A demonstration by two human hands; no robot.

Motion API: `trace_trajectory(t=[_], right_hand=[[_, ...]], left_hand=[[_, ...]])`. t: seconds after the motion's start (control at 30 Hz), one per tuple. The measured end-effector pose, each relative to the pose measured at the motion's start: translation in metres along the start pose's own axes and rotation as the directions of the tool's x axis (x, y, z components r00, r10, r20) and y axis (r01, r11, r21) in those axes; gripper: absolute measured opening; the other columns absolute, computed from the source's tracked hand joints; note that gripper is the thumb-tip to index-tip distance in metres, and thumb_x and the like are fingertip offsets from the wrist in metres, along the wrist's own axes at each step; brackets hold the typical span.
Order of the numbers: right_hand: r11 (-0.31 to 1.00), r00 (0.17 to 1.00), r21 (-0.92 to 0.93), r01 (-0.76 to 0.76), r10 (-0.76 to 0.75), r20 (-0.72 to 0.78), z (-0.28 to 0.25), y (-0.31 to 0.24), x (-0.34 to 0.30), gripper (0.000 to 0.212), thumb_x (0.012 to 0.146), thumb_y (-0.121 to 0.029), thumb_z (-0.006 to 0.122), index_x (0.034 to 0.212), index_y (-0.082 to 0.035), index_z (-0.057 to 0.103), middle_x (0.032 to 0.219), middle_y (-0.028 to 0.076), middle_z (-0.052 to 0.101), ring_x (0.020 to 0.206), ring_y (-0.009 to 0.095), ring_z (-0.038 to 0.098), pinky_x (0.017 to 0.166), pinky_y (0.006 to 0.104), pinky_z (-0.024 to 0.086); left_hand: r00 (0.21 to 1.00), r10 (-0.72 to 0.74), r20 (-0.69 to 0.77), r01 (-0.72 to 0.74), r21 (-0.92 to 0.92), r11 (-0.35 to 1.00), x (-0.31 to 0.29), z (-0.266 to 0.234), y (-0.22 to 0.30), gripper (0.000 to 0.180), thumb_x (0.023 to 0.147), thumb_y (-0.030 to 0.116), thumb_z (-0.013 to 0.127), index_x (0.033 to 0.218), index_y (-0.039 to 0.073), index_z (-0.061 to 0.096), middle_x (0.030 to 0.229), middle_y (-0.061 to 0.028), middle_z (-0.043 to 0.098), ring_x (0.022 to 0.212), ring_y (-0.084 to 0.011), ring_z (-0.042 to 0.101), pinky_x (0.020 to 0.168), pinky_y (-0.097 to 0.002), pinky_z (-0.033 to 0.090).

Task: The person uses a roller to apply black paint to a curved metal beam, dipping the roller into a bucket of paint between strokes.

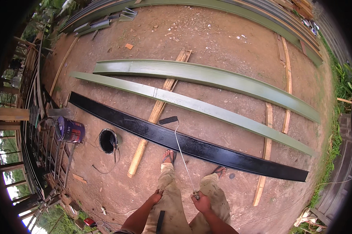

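My right hand [201,202] is wrapped round the handle of a paint roller [182,158]. The roller's long thin rod reaches forward across a glossy black steel beam [176,138]. Its black roller head [168,120] shows just past the beam's far edge; whether it touches anything I cannot tell. Against my left thigh rests my left hand [156,196], without a tool, its fingers partly hidden. Beyond the black beam lie a narrow pale green beam [207,107] and a wider green beam [223,80].
Timber bearers [139,156] lie crosswise under the beams. To the left stand an open black-smeared bucket [107,140] and a dark purple bucket [70,130], beside a metal frame. Long green beams [238,11] are stacked at the back. Grass [332,156] edges the dirt on the right.
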State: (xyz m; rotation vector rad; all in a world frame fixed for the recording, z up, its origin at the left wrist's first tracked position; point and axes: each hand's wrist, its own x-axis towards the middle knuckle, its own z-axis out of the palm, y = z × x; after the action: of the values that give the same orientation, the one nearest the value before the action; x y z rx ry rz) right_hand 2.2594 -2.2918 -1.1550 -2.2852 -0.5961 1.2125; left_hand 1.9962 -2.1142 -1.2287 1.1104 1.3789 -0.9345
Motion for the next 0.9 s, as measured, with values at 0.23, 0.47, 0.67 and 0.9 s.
trace_trajectory(t=[0.23, 0.47, 0.67, 0.9], right_hand=[[0.991, 0.987, 0.135, 0.006, 0.016, -0.158, -0.075, 0.047, -0.038, 0.031, 0.088, -0.029, 0.077, 0.091, -0.001, 0.066, 0.068, 0.020, 0.065, 0.062, 0.035, 0.067, 0.059, 0.0442, 0.051], [0.924, 0.925, 0.349, -0.154, 0.259, -0.279, -0.154, 0.145, -0.086, 0.022, 0.094, -0.016, 0.070, 0.106, 0.002, 0.066, 0.061, 0.004, 0.060, 0.048, 0.012, 0.056, 0.045, 0.0338, 0.046], [0.989, 0.857, 0.047, -0.143, 0.147, -0.494, -0.180, 0.328, -0.175, 0.028, 0.092, -0.015, 0.071, 0.114, 0.002, 0.067, 0.063, 0.008, 0.062, 0.049, 0.018, 0.059, 0.046, 0.0372, 0.048], [0.961, 0.924, -0.260, -0.099, -0.008, -0.382, -0.158, 0.264, -0.234, 0.030, 0.085, -0.019, 0.076, 0.102, 0.004, 0.070, 0.082, 0.024, 0.070, 0.076, 0.039, 0.071, 0.070, 0.0484, 0.053]], left_hand=[[0.993, -0.014, -0.118, 0.010, -0.039, 0.999, -0.046, 0.061, 0.024, 0.082, 0.104, 0.060, 0.029, 0.162, 0.003, 0.023, 0.162, -0.0239, 0.036, 0.151, -0.0384, 0.034, 0.123, -0.0437, 0.026], [0.998, 0.069, 0.012, -0.065, -0.198, 0.978, -0.077, 0.119, 0.006, 0.093, 0.100, 0.065, 0.040, 0.162, -0.001, 0.018, 0.159, -0.0259, 0.039, 0.149, -0.0355, 0.038, 0.122, -0.0433, 0.030], [0.911, 0.120, 0.394, -0.270, 0.352, 0.896, -0.119, 0.207, -0.018, 0.102, 0.097, 0.066, 0.050, 0.161, -0.005, 0.015, 0.162, -0.0273, 0.034, 0.150, -0.0381, 0.036, 0.122, -0.0448, 0.029], [0.823, 0.444, 0.354, -0.534, 0.217, 0.817, -0.165, 0.274, -0.202, 0.072, 0.103, 0.049, 0.044, 0.161, 0.007, 0.032, 0.162, -0.0269, 0.033, 0.150, -0.0399, 0.034, 0.124, -0.0444, 0.026]])
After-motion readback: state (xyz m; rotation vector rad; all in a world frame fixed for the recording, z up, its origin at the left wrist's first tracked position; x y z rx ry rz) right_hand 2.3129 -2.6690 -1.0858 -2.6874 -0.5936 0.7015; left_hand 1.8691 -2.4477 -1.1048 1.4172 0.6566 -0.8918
